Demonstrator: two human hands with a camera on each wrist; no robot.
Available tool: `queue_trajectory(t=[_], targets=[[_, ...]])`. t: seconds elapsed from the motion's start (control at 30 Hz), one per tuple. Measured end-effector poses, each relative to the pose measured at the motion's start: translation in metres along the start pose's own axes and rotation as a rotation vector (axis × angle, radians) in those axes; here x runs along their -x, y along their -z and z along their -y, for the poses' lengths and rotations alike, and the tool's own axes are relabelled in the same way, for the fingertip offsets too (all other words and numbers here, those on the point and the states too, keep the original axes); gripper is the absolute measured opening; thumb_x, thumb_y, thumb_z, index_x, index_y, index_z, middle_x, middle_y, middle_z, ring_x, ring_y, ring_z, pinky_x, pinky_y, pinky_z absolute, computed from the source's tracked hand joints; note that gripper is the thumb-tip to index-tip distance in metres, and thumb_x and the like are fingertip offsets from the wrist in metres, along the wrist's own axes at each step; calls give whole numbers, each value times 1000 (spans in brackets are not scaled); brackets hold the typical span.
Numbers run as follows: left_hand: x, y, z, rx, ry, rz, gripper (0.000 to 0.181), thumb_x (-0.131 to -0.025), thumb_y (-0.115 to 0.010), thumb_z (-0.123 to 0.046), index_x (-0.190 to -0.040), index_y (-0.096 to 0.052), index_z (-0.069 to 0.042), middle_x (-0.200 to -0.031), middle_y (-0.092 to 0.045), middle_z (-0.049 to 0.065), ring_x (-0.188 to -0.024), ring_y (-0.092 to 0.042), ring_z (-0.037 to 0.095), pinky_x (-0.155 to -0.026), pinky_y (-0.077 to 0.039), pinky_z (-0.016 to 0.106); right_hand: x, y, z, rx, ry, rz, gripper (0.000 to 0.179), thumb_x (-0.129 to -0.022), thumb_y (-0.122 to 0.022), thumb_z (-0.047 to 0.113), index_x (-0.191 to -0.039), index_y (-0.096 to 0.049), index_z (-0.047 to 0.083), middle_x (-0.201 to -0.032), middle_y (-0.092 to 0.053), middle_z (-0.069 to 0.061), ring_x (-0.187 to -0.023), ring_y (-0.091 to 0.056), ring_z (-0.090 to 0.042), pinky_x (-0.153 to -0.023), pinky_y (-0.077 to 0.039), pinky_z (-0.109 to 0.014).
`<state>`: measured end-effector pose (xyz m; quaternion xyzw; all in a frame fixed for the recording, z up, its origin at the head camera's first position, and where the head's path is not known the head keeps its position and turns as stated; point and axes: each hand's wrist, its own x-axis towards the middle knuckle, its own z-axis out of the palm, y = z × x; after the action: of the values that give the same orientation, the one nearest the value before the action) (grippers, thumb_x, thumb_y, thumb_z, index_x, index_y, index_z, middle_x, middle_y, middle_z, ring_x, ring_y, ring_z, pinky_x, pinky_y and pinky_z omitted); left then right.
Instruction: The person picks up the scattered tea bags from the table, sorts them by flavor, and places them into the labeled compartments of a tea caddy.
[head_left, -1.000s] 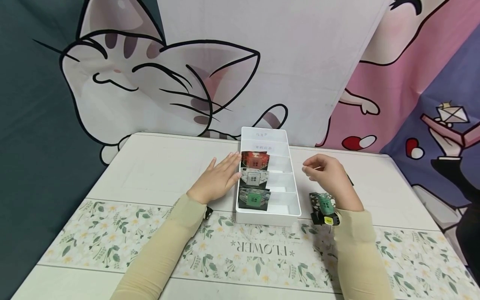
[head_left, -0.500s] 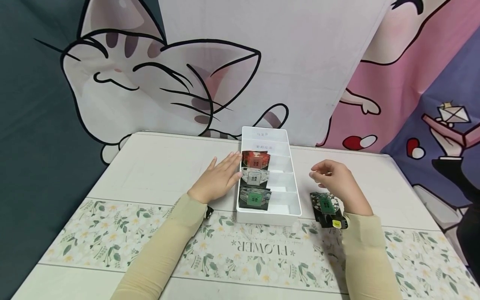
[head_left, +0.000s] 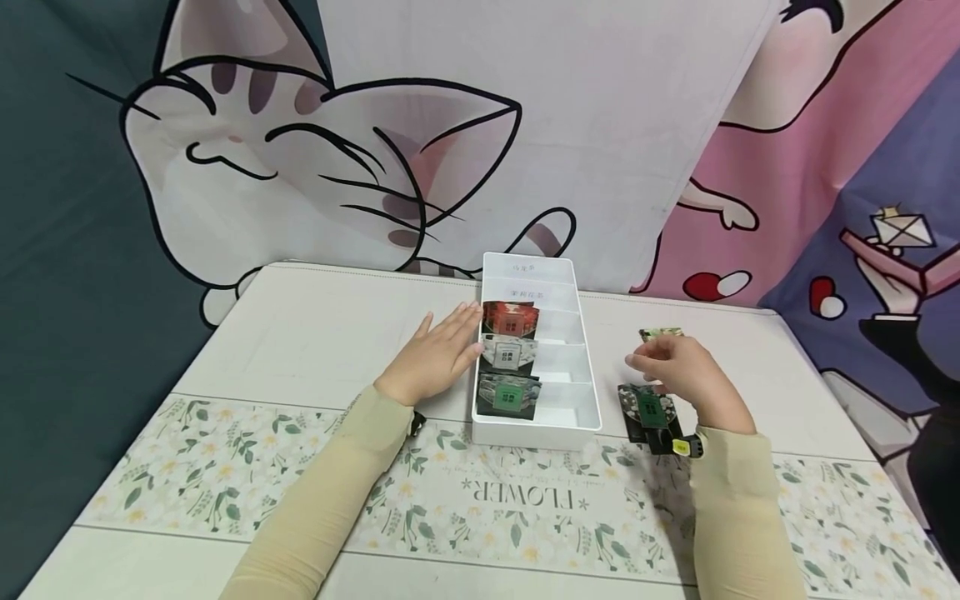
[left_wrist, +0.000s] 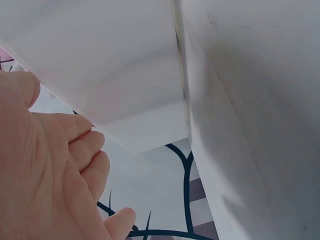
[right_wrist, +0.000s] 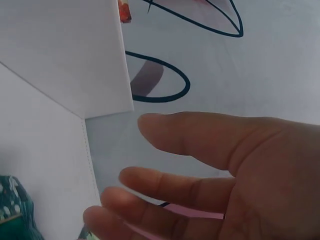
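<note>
A dark packet with a green label lies on the bench to the right of the white box, overlapping other dark wrapping; its lettering is too small to read. The right hand is above it, its grip released: the right wrist view shows thumb and fingers apart with nothing between them. A light green packet lies just behind that hand, partly hidden by it.

The left hand has its fingers straight against the left side of the white box, its grip released too. The box has five compartments in a row. Counting from the nearest, the first holds a green-labelled packet, the second a white-labelled packet that appears to read 经典白茶, and the third red packets, their words unclear. The fourth has handwriting that looks like 茉莉花茶; the writing in the farthest is illegible.

Nearer the person, a floral strip crosses the bench, with "FLOWER" printed upside down as seen from the head. A black device with a yellow face sits at the right wrist. Both sleeves are beige. Behind the bench hangs a backdrop with a cartoon cat.
</note>
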<state>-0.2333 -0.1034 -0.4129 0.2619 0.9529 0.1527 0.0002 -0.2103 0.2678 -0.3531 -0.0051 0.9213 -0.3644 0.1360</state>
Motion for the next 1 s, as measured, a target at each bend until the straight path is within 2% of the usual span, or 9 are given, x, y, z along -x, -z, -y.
queue_trajectory(t=[0.23,0.5,0.63,0.7,0.8,0.9,1.0], targets=[[0,-1,0,3,-3,-6,66,-110,-20,-50,-164,-11,-14,-170,-11,2,-156,-7,20,-124,1,53,-3,5,-16,12,-60,63,54,-99,-67,34,-128,-59,-10,-124,-61,-29,-98,-67,-35,-83,-62,-45],[0,-1,0,5,2,-3,65,-110,-20,-49,-164,-10,-14,-170,-12,4,-156,-5,18,-124,1,52,-2,12,-29,-20,-110,76,51,-99,-67,28,-129,-58,-12,-129,-55,-30,-100,-63,-37,-86,-60,-47],[0,0,-1,11,5,-5,64,-110,-21,-48,-164,-11,-14,-170,-11,3,-156,-7,20,-125,1,52,0,13,-34,-23,-131,80,49,-99,-68,28,-126,-57,-11,-116,-58,-25,-98,-61,-35,-87,-60,-48],[1,0,-1,11,5,-7,64,-110,-22,-48,-164,-11,-13,-170,-11,2,-156,-9,21,-124,0,52,0,13,-36,-18,-145,87,45,-98,-68,28,-120,-58,-9,-99,-59,-18,-95,-62,-31,-87,-60,-48],[1,1,-1,11,4,-4,64,-110,-21,-48,-164,-11,-14,-170,-9,1,-156,-9,21,-125,1,52,1,14,-41,-16,-165,100,36,-98,-68,27,-108,-58,-6,-78,-53,-8,-89,-60,-28,-85,-60,-48],[1,1,-2,12,6,1,65,-110,-21,-49,-164,-11,-14,-170,-7,-1,-156,-6,18,-125,1,52,1,14,-47,-24,-186,115,30,-98,-68,26,-88,-58,0,-68,-49,-4,-77,-59,-24,-76,-60,-42],[1,1,-2,10,6,3,65,-110,-21,-49,-164,-11,-14,-170,-8,0,-156,-5,17,-125,1,52,0,14,-53,-46,-208,147,41,-97,-69,27,-68,-48,9,-60,-42,-1,-61,-50,-19,-64,-52,-35]])
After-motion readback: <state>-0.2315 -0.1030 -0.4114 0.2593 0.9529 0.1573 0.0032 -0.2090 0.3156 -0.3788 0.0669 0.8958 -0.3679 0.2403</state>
